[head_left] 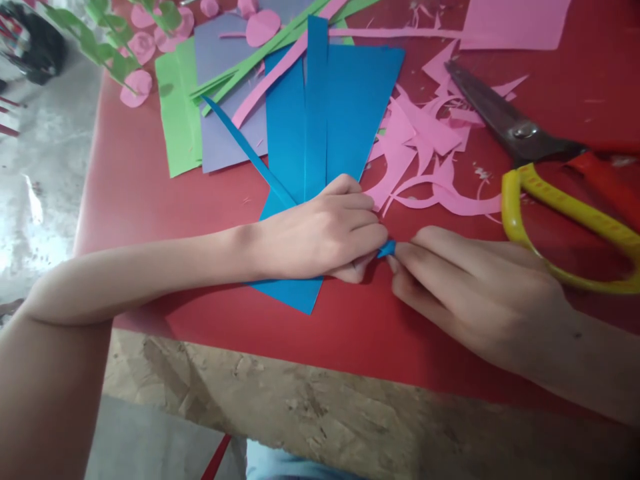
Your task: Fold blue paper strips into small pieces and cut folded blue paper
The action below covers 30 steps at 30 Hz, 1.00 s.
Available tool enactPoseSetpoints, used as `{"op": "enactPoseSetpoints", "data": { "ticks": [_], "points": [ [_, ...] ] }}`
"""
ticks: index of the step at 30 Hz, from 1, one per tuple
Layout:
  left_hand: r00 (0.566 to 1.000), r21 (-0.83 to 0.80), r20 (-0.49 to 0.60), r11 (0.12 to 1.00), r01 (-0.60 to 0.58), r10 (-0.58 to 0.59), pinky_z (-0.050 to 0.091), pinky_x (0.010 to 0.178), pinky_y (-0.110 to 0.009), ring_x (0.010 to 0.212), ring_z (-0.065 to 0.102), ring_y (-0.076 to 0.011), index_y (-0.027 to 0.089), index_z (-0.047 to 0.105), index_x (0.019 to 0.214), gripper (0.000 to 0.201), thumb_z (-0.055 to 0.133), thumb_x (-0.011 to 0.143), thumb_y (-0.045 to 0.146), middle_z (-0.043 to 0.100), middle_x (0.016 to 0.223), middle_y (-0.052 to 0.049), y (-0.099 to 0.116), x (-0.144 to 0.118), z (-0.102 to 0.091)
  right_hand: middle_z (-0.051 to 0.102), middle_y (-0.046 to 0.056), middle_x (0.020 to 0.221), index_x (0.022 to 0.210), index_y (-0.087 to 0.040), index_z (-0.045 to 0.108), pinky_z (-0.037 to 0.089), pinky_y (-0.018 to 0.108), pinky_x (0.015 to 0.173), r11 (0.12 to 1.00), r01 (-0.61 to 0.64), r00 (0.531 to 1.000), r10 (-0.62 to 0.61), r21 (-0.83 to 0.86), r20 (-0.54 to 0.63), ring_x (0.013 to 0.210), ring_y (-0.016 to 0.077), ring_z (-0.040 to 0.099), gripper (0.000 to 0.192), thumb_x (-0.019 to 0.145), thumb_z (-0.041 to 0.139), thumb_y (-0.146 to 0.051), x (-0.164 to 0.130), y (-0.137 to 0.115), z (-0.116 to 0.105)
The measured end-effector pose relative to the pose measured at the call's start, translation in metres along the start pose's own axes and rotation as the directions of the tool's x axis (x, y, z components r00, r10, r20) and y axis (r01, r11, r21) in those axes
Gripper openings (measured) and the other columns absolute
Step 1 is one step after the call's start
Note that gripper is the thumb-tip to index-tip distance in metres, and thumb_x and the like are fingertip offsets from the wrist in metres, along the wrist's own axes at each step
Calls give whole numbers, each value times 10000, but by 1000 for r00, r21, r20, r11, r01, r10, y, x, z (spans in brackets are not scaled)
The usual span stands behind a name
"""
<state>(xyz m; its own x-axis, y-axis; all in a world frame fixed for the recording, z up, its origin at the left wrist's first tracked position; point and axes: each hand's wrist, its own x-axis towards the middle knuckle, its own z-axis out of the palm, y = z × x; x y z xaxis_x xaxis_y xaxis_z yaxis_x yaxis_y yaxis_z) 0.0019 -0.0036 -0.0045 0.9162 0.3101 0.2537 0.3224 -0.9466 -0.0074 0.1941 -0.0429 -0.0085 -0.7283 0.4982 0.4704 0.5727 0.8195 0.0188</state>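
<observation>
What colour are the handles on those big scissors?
The scissors have one yellow handle and one red handle, seen in the head view.

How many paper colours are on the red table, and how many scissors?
Blue paper: 1 colour
Pink paper: 1 colour
Green paper: 1 colour
Purple paper: 1 colour
Scissors: 1 pair
Total: 4 paper colours and 1 pair of scissors.
The left hand and right hand pinch a small blue strip together.
</observation>
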Motion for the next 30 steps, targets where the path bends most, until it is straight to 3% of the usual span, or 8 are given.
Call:
{"op": "enactPoseSetpoints", "data": {
  "ticks": [5, 13, 16, 23, 30],
  "points": [
    [984, -156, 168, 983, 93, -66, 402, 732, -342, 656, 484, -126, 187, 437, 656, 236, 298, 841, 140, 381, 557, 23, 0, 5, -2, 420, -25, 499, 520, -188, 444, 277, 262, 427, 1000, -13, 1000, 13, 2, -14, 470, 95, 372, 369, 879, 454, -102, 0, 0, 1],
    [976, -185, 205, 977, 107, -68, 409, 753, -350, 685, 505, -132, 188, 426, 642, 241, 296, 840, 145, 443, 587, 10, -1, 6, -1, 385, -26, 484, 493, -181, 450, 287, 256, 434, 996, -64, 998, 63, 59, 13, 460, 87, 352, 388, 876, 483, -129, 4, -3, -2],
    [984, -132, 172, 989, 72, -48, 391, 722, -320, 685, 508, -129, 187, 412, 650, 240, 297, 858, 154, 432, 585, 12, -1, 4, -1, 414, -20, 482, 502, -180, 468, 299, 253, 430, 996, -66, 998, 67, 68, -10, 447, 90, 367, 390, 890, 454, -147, 4, -2, -1],
    [999, -18, -30, 1000, 19, -19, 356, 689, -312, 702, 520, -149, 175, 424, 755, 212, 317, 912, 269, 518, 652, -9, 0, -5, -5, 532, 1, 544, 593, -162, 538, 297, 271, 424, 995, -78, 996, 79, 56, -28, 417, 92, 401, 308, 890, 455, -169, 2, 2, -3],
    [999, 37, -43, 999, -10, 12, 350, 694, -299, 700, 521, -136, 185, 419, 746, 237, 277, 927, 247, 508, 643, 8, 0, -4, -6, 583, 16, 613, 643, -154, 562, 279, 289, 447, 989, -106, 994, 107, 106, -5, 462, 100, 449, 275, 890, 449, -196, -2, 4, -7]
  ]
}}
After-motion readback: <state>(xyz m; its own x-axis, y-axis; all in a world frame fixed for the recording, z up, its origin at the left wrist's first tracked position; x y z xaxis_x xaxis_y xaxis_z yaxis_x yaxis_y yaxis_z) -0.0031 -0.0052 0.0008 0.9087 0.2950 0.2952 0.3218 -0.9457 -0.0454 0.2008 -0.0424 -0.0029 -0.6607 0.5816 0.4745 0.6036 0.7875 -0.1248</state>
